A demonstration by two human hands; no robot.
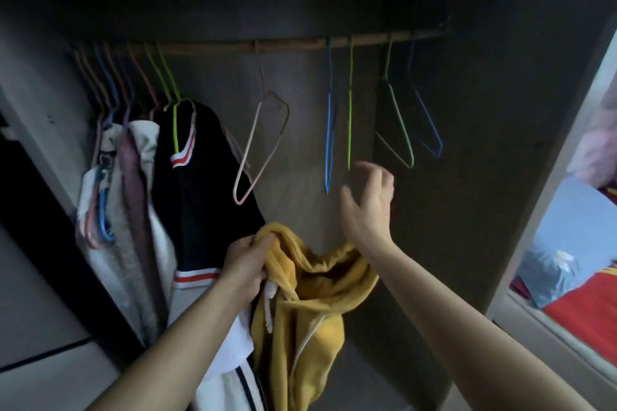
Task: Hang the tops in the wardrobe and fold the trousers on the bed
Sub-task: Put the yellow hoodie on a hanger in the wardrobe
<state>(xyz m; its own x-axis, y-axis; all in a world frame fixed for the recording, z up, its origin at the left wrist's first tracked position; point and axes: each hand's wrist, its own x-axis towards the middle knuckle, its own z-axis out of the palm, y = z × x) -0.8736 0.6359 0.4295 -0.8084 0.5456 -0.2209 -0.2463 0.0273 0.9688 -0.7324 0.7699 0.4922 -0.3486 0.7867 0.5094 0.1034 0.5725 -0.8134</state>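
Yellow top (310, 294) bunched in left hand (245, 269), right hand (367, 203) spread wide, empty, just below green hanger (350, 117)

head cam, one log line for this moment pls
left hand: grips yellow top | right hand: open, reaching toward green hanger | rail: several bare hangers | yellow top: not yet hung

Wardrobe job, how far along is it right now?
Done: several tops, including a black jersey, hang at the rail's left end. In hand: left hand grips a yellow top; right hand reaches toward empty hangers. Trouser folding isn't visible.
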